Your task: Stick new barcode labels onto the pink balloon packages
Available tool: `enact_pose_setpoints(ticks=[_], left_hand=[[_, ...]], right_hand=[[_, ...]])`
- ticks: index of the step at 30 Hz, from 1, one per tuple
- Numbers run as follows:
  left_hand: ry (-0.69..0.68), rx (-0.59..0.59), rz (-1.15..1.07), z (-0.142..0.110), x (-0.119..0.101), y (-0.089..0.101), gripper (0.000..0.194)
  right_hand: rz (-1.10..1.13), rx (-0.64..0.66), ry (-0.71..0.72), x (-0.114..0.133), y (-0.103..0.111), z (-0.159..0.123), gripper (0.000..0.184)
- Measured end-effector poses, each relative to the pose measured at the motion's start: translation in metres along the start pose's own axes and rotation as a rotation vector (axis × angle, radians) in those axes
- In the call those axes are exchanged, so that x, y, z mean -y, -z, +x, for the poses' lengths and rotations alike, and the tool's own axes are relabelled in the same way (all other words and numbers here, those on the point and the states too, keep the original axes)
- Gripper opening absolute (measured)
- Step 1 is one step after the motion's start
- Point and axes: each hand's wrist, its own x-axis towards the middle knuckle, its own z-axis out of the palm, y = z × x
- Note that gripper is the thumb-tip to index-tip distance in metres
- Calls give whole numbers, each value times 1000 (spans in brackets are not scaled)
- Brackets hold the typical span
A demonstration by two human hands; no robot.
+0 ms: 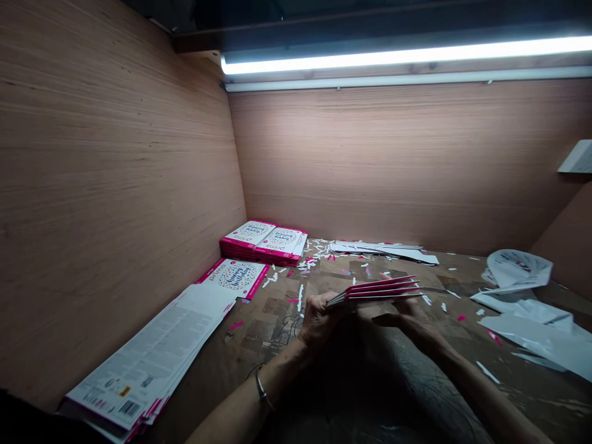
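My left hand [319,317] is closed round the left end of a few flat printed cartons [377,290] with pink edges, held edge-on above the table and fanned slightly apart at the right. Their printed faces are turned away from me. My right hand [409,314] is at their right end, its thumb below them and a fingertip showing above; the other fingers are partly hidden. To the left lies a long overlapping row of flat cartons [157,351], back panels up, with one "happy birthday" carton [238,277] face up at its far end.
Two neat piles of "happy birthday" cartons [263,237] stand in the back left corner. White strips [383,248] lie along the back wall [393,166]. Paper scraps litter the brown table [272,327]. Crumpled white paper and plastic [531,302] lie at the right. A lit tube lamp [407,55] hangs above.
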Motion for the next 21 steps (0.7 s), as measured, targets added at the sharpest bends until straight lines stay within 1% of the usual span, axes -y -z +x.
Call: enact_pose_setpoints(ticks=[2,3,5,6,8,10,13,16,17,18,19,21], left_hand=[[-79,42,149,1,-9,15,25],[-117,57,227,2,-14,22,25],[-180,69,373,4,-21,36,27],[-206,69,439,6,-24,41,29],[-244,67,553,7,-28,47,32],[-272,70,644,8,-28,49,35],[-305,92,746,7,-25,50,36],[-325,112,836,6,-25,51,32],[-326,117,868,6,-26,51,30],[-325,127,901,6,-28,51,26],[-324,141,934,6,-31,49,21],[-326,188,992,7,-40,42,12]], right_hand=[[-24,-109,26,6,23,3,73],[-35,-182,69,13,34,4,74],[-77,-302,196,31,49,2,67],[-113,-332,262,41,52,0,62],[-183,-328,362,60,48,-6,56],[-236,-293,409,71,38,-11,53],[-267,-250,414,72,26,-14,50],[-294,-241,387,70,25,-17,45],[-334,-237,404,73,25,-19,42],[-403,-225,450,77,24,-24,40],[-509,-207,525,82,20,-29,39],[-810,-150,725,91,7,-39,42]])
